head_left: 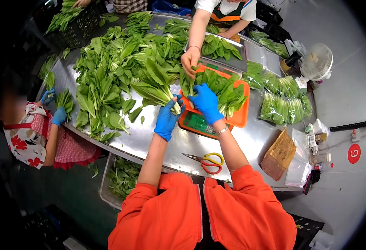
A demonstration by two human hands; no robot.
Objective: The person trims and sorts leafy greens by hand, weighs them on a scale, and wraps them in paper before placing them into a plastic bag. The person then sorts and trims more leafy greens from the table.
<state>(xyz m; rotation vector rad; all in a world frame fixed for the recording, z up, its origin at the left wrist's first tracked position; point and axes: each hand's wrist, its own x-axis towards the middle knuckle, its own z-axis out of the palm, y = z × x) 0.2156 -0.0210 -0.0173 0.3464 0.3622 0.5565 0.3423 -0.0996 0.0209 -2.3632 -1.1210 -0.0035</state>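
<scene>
The left hand (167, 118), in a blue glove, is closed around the pale stem end of a large leafy green bunch (154, 85), whose leaves fan toward the upper left at the middle of the frame. The right hand (206, 103), also blue-gloved, is just beside it, fingers bent down over the greens at the left side of a shallow orange plastic tray (243, 112); I can't tell if they pinch any. That tray, full of loose green leaves (221, 88), sits over an orange scale with a lit green display (196, 122).

From the top, a co-worker's bare hand (190, 61) reaches in over the tray's upper left edge, crowding the space by the right hand. Behind it a grey metal tray (240, 62) holds more leaves. A wide heap of loose greens (104, 79) covers the left of the shiny metal surface (143, 141). Scissors with red and yellow handles (211, 161) lie near the front edge. Toward the right are clear bags of greens (279, 109), a brown block-like object (278, 154) and a white fan (317, 61). Greens also fill a pale crate (104, 187) below, lower left, and a black plastic basket (72, 35), upper left.
</scene>
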